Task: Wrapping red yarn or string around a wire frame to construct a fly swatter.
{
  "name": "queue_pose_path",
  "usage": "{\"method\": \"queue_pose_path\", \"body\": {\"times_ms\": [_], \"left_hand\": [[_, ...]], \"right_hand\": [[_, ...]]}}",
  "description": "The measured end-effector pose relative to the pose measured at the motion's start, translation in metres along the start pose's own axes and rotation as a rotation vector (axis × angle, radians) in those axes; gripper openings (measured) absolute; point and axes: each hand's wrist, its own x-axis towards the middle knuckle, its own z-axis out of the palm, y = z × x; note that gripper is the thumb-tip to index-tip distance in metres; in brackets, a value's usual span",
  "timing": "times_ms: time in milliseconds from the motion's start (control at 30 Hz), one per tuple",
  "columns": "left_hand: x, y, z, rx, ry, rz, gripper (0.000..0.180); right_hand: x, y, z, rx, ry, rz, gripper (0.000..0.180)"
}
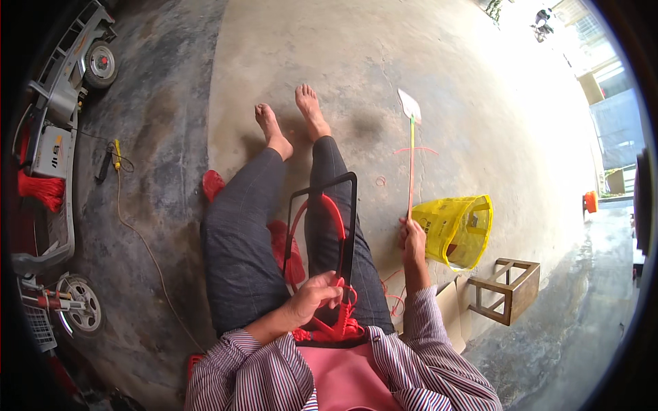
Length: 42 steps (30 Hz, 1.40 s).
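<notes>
My right hand (413,241) is closed round the lower end of a fly swatter (412,161), which points away from me over the floor, its pale flat head at the far end. Over my lap stands a black rectangular frame (351,205), with a curved red band (334,211) inside it. My left hand (314,300) is closed at the frame's near end, pinching a red strip there. A bundle of red strips (332,332) lies in my lap, close to my waist. Part of the frame's near end is hidden by my hand and the strips.
Right of my right hand a yellow bag (439,222) lies tipped, beside a wooden stool (524,294) and a cardboard piece (449,312). Red slippers (291,257) lie by my legs. A cable (140,233) crosses the floor at left, near a parked vehicle (62,116).
</notes>
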Motion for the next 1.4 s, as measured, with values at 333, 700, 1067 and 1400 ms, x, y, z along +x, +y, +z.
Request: {"method": "queue_pose_path", "body": {"times_ms": [333,700,1067,1400], "left_hand": [[0.006,-0.004,0.0,0.002,0.0,0.004,0.016],[0.004,-0.005,-0.002,-0.025,0.014,0.015,0.018],[0.009,-0.01,-0.006,-0.026,0.014,0.029,0.018],[0.011,-0.007,-0.006,-0.017,0.01,0.025,0.019]], "right_hand": [[-0.077,0.066,-0.004,0.0,-0.093,0.109,0.02],[-0.072,0.092,-0.001,-0.257,-0.135,0.029,0.027],[-0.069,0.099,-0.004,-0.127,-0.121,0.052,0.028],[-0.074,0.09,0.0,-0.105,-0.101,0.084,0.024]]}}
